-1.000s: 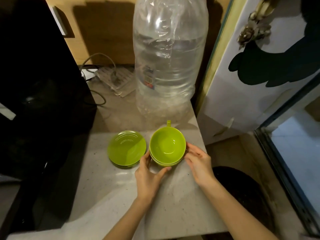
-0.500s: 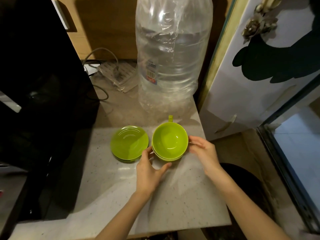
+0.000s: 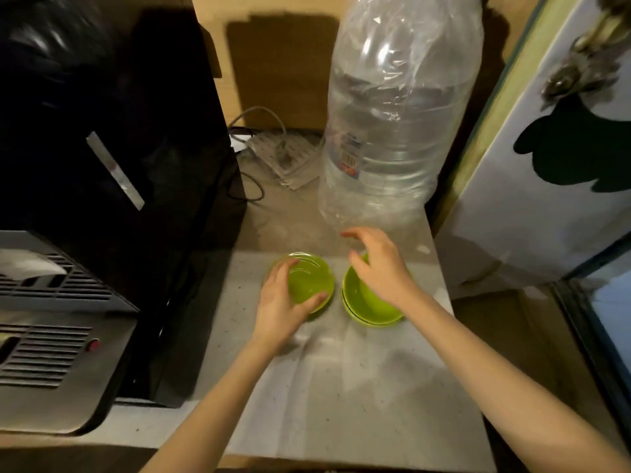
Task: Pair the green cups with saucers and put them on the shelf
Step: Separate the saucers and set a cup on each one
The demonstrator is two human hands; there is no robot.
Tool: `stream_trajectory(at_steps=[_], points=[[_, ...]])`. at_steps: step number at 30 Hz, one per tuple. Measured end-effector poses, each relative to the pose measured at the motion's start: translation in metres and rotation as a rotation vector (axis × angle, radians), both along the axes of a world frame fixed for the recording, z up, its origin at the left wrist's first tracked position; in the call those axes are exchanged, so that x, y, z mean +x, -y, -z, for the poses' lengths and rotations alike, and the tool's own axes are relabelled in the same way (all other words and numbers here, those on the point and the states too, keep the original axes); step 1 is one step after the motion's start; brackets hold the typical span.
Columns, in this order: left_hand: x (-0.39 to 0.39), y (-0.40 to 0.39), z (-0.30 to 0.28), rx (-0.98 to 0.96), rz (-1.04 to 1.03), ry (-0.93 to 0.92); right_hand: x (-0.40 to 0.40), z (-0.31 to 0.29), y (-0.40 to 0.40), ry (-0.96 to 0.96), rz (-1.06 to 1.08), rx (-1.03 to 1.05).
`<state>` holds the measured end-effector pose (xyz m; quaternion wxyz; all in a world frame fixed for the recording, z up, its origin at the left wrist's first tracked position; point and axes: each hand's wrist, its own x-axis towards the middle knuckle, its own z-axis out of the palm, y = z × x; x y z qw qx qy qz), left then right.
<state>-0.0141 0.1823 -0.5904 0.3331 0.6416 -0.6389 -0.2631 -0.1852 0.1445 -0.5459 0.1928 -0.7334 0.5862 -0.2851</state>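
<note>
Standing on the counter (image 3: 341, 387), the cup (image 3: 370, 303) is just right of the saucer (image 3: 309, 279). The left hand (image 3: 278, 307) grips the saucer at its near edge. The right hand (image 3: 379, 264) hovers over the cup, fingers loosely spread, holding nothing. A big bottle (image 3: 392, 124) stands behind.

The right hand (image 3: 377, 268) covers the far rim of the green cup (image 3: 370, 302); its handle is not visible, and whether the fingers touch the cup cannot be told. The fingers are motion-blurred. The left hand (image 3: 278, 303) hides the near-left edge of the green saucer (image 3: 310, 279). How many pieces are stacked under the cup is unclear. The water bottle (image 3: 396, 131) is cut off at the top edge. The bottle's label is too blurred to read. The black appliance (image 3: 102, 131) at left is too dark to identify.
</note>
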Motion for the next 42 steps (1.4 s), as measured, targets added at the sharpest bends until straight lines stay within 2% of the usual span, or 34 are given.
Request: stream_trajectory(at_steps=[3, 5, 10, 15, 22, 29, 36, 42], points=[[0.015, 0.001, 0.015, 0.057, -0.04, 0.125, 0.024, 0.005, 0.012, -0.018, -0.182, 0.135], [0.02, -0.001, 0.023, 0.095, -0.049, 0.124, 0.032, 0.01, 0.022, -0.093, -0.241, 0.24], [0.022, 0.0, 0.036, 0.17, -0.05, 0.06, 0.045, 0.015, 0.05, -0.273, -0.239, 0.514], [0.019, 0.0, 0.043, 0.177, -0.095, 0.05, 0.051, 0.015, 0.062, -0.323, -0.231, 0.594], [0.022, -0.004, 0.038, 0.107, -0.082, 0.101, 0.048, 0.017, 0.07, -0.214, -0.185, 0.603], [0.029, -0.007, 0.027, 0.01, -0.098, 0.068, 0.049, 0.009, 0.075, -0.095, -0.163, 0.566], [0.051, -0.038, 0.011, -0.117, -0.059, 0.01, 0.049, 0.001, 0.042, 0.329, -0.084, 0.649], [0.062, -0.076, 0.013, -0.05, 0.023, 0.061, 0.044, 0.018, -0.015, 0.435, -0.068, 0.657]])
